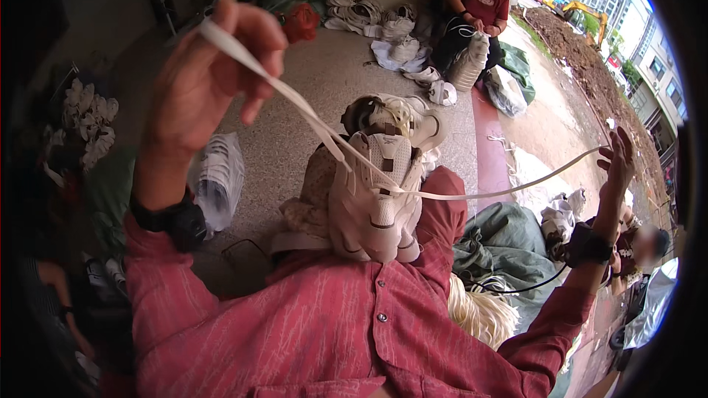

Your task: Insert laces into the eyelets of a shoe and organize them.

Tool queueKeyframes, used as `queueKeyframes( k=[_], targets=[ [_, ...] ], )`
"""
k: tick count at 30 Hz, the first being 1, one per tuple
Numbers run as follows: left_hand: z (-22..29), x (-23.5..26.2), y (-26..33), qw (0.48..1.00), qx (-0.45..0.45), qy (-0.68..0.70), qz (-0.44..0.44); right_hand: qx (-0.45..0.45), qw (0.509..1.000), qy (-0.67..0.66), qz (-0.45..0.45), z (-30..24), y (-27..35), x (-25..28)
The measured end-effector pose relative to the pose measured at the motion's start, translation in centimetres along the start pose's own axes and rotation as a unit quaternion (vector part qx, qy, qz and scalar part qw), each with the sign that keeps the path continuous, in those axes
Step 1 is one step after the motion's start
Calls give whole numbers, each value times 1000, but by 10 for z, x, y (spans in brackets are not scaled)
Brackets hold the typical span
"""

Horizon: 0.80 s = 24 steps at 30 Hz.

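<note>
On my lap rests a white sneaker (376, 210), its toe toward me and its perforated tongue showing. A flat white shoelace (472, 197) runs out of it to both sides. My left hand (210, 77), raised at the upper left, pinches one stretch of the lace between thumb and finger and pulls it fairly straight. Far out to the right, my right hand (618, 166) has the other end at its fingertips, with the lace hanging in a shallow curve. Directly beyond the sneaker is another pale shoe (426, 125) with a dark opening.
A bundle of loose cream laces (483, 313) lies by my right side, beside a green sack (509, 232). Bagged shoes (221, 180) stand at my left. Ahead, a seated person (479, 0) handles a stack of shoes (470, 63); another person (641, 247) is at right.
</note>
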<state>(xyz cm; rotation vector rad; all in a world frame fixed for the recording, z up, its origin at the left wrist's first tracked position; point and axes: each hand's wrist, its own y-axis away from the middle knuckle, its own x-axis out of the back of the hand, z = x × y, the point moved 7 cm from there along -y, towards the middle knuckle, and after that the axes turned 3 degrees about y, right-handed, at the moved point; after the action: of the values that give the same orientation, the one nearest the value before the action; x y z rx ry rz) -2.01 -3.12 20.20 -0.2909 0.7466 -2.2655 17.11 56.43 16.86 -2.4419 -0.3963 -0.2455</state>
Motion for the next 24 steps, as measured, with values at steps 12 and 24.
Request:
queueKeyframes(
  k=[12,24],
  targets=[
    [35,-241,-30,909,-188,-29,-370,489,830,55,-263,-286,160,-349],
    [15,-216,-23,897,-45,89,-430,213,823,-198,-487,-272,173,-355]
  ],
)
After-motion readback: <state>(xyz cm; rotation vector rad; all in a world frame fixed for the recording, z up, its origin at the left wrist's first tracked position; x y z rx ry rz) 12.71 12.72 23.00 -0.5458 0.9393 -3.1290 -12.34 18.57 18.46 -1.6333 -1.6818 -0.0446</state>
